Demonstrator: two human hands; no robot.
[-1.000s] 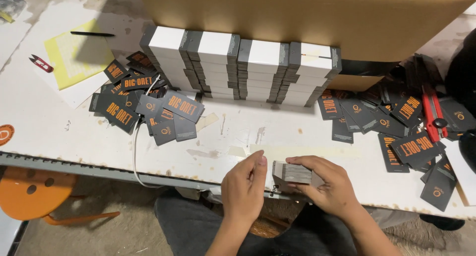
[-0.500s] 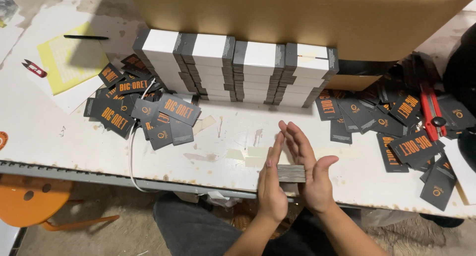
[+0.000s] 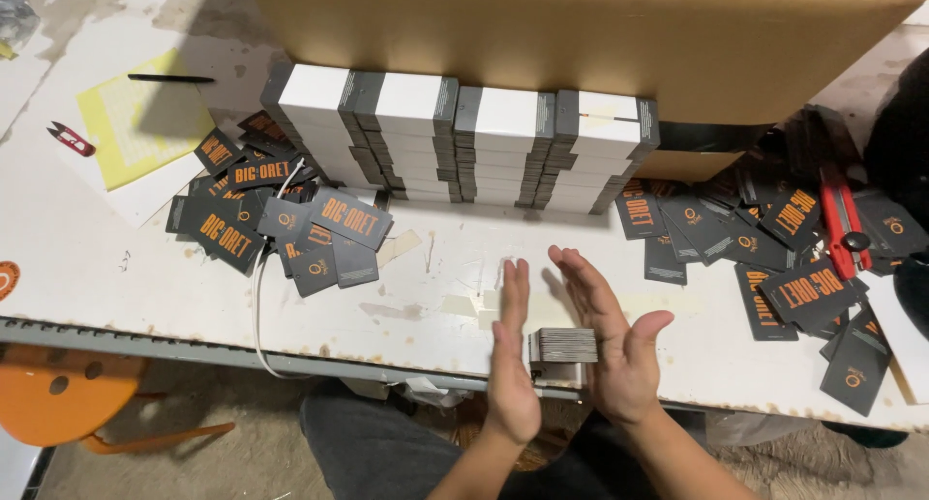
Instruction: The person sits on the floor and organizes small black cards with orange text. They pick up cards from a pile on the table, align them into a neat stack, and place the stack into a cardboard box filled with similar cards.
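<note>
The hands have parted a little: left hand [image 3: 511, 369] and right hand [image 3: 614, 340] stand edge-up, palms facing, fingers straight and open, flanking the small stack of tags [image 3: 562, 352] at the near edge of the white table [image 3: 116, 287].

Dark rectangular tags with orange print [image 3: 281, 219] lie heaped at the desk's left and right [image 3: 774, 239]. White-and-grey boxes [image 3: 455, 137] stand stacked between them; a small tag stack [image 3: 563, 350] sits at the near edge.
</note>
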